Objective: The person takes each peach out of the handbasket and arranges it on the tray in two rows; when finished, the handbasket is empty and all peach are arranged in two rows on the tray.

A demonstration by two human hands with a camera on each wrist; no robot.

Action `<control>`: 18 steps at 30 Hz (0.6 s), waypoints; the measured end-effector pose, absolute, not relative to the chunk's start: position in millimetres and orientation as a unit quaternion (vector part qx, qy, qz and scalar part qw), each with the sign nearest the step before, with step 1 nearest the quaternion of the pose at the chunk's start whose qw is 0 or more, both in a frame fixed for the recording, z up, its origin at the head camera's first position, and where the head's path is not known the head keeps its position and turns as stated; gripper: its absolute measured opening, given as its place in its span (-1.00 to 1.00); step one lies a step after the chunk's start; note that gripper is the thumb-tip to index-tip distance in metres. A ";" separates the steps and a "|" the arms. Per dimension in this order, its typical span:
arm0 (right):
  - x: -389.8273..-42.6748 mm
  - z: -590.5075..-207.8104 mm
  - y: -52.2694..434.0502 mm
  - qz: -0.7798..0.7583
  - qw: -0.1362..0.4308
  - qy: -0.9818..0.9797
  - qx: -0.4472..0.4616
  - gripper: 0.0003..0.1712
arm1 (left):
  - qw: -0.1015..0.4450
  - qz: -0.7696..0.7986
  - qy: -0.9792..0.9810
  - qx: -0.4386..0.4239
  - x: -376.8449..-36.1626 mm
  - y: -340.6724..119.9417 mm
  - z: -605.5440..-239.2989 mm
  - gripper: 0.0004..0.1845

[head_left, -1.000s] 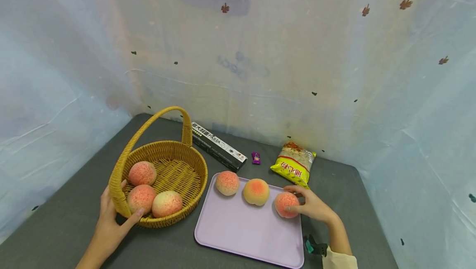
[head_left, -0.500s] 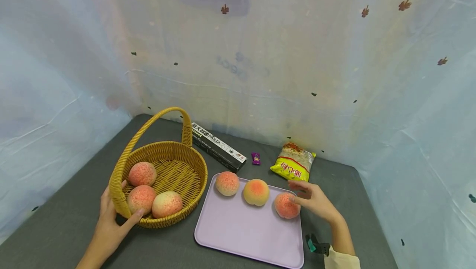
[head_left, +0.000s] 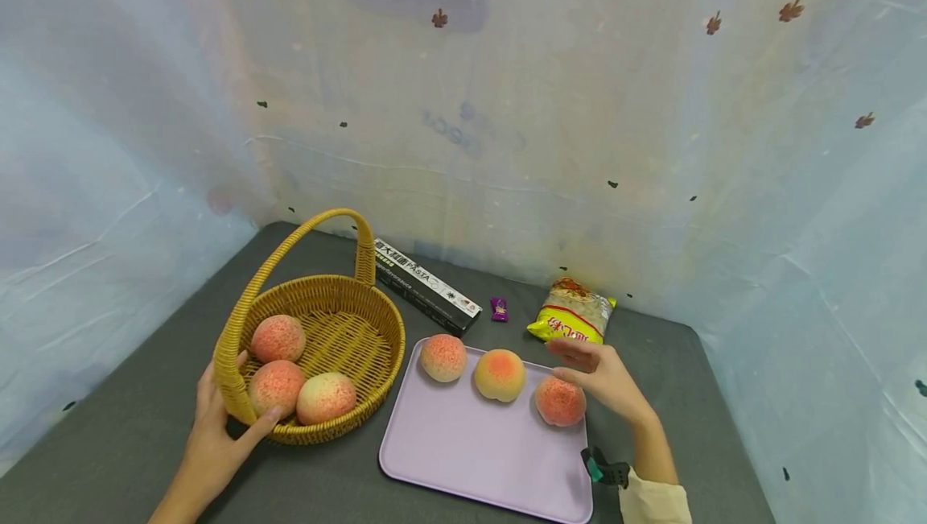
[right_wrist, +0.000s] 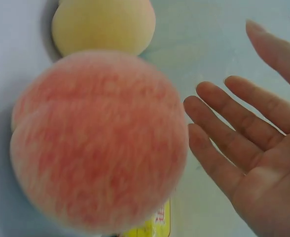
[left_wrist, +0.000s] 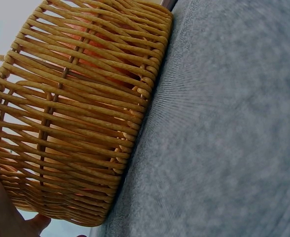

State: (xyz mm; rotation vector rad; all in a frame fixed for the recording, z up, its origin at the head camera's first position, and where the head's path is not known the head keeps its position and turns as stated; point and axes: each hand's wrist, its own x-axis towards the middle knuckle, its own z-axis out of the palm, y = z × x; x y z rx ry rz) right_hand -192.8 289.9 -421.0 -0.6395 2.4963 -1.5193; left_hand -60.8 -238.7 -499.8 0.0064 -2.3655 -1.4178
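Observation:
My left hand [head_left: 217, 435] grips the near left rim of a yellow wicker basket [head_left: 391, 363], thumb over the edge and fingers around the side by the handle. Three peaches lie in the basket, one of them a paler peach [head_left: 327, 398]. In the left wrist view the woven wall [left_wrist: 81, 113] fills much of the frame. My right hand [head_left: 604, 379] hovers just above and behind the rightmost peach [head_left: 560, 403] with its fingers extended, holding nothing. That peach sits on a lilac tray [head_left: 485, 468], in a row with a yellow-orange peach [head_left: 500, 375] and a speckled peach [head_left: 443, 358].
Behind the tray lie a black pasta box [head_left: 427, 289], a small purple wrapped candy [head_left: 499, 309] and a yellow food packet [head_left: 574, 313]. The dark grey table [head_left: 319, 480] backs onto pale hanging sheeting [head_left: 463, 105].
My right hand has let go of the rightmost peach, which stays on the tray, and has lifted slightly off it with fingers straightening. My left hand and the basket have not moved.

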 end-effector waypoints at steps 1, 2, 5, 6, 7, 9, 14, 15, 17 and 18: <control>-193.3 -419.5 287.2 -0.509 0.075 0.830 -0.216 -0.43 | 0.191 -0.505 -0.841 0.002 -60.8 -238.7 -499.7 -0.01; -194.0 -418.2 284.4 -0.511 0.073 0.827 -0.222 -0.43 | 0.193 -0.506 -0.841 0.001 -60.8 -238.7 -499.7 -0.01; -196.0 -414.3 275.4 -0.518 0.076 0.819 -0.234 -0.43 | 0.196 -0.506 -0.840 0.000 -61.0 -238.6 -499.7 -0.01; -196.8 -413.1 272.3 -0.519 0.079 0.817 -0.237 -0.43 | 0.197 -0.506 -0.840 0.000 -61.1 -238.6 -499.7 -0.01; -197.8 -412.1 269.2 -0.521 0.081 0.815 -0.239 -0.43 | 0.198 -0.506 -0.839 -0.001 -61.1 -238.5 -499.7 -0.01; -199.3 -409.9 262.5 -0.523 0.085 0.812 -0.245 -0.44 | 0.198 -0.506 -0.840 -0.001 -61.2 -238.5 -499.8 -0.01; -202.9 -406.9 247.0 -0.527 0.083 0.798 -0.281 -0.44 | 0.200 -0.505 -0.839 -0.002 -61.1 -238.8 -500.0 -0.01; -203.4 -406.3 244.2 -0.527 0.083 0.796 -0.286 -0.44 | 0.200 -0.506 -0.839 -0.003 -61.1 -238.8 -500.1 -0.01; -204.0 -404.7 238.4 -0.528 0.085 0.792 -0.294 -0.44 | 0.200 -0.506 -0.839 -0.004 -61.3 -238.8 -500.0 -0.01; -204.2 -403.6 235.7 -0.528 0.088 0.791 -0.296 -0.44 | 0.200 -0.507 -0.838 -0.005 -61.4 -238.8 -499.9 -0.01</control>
